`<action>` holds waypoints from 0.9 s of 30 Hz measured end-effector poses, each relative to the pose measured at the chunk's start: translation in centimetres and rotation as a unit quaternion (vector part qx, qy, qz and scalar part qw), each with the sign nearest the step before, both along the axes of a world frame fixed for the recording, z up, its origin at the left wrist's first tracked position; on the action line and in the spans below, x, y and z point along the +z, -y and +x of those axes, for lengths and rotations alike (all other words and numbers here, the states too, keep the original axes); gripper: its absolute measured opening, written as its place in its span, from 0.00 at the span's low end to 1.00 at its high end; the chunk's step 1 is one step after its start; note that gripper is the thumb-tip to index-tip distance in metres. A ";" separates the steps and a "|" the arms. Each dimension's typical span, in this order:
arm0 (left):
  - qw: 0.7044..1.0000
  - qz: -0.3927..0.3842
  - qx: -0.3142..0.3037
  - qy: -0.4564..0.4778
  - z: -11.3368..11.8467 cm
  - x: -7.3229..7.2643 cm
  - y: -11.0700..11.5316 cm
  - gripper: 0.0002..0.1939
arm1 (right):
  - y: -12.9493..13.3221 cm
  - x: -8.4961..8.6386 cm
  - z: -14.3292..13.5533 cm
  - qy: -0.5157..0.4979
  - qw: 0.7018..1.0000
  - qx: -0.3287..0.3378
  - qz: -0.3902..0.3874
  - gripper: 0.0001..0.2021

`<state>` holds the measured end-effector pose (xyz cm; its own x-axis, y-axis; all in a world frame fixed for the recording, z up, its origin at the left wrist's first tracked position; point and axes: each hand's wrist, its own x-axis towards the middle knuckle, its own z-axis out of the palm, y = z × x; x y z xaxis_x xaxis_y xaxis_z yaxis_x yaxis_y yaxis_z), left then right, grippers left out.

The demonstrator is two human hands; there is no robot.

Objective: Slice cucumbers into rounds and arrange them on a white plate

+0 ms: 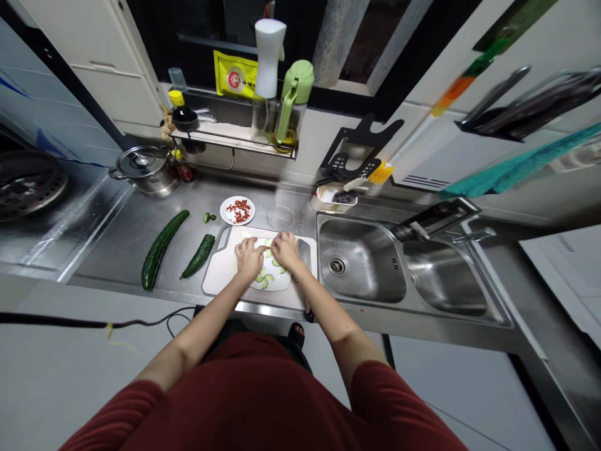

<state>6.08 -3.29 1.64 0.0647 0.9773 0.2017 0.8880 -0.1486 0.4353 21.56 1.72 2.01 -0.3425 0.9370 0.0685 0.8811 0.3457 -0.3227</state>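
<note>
Yellow packet [223,74] with round red emblem [233,79]; its dark lettering is too small to read from here. Thin, green-edged slices [265,280] lie over a smooth white board [220,272] on the steel worktop [119,250]. The left hand [249,256] and right hand [285,248] curl close together above them; what, if anything, each grip pinches, I cannot tell.

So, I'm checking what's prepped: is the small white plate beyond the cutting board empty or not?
Not empty: chopped red pieces lie across the white plate, leaving its rim bare.

The head camera looks forward and down over the counter [117,244].
</note>
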 end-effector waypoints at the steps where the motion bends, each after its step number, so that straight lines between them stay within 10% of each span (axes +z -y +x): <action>1: 1.000 0.002 0.003 0.003 0.0 0.0 0.1 0.16 | 0.0 0.0 -0.1 -0.001 1.000 0.000 -0.002 0.09; 27: 0.997 0.048 0.031 0.051 -1.0 -0.8 3.3 0.11 | -0.9 -0.5 -0.4 -0.067 0.997 -0.018 0.016 0.08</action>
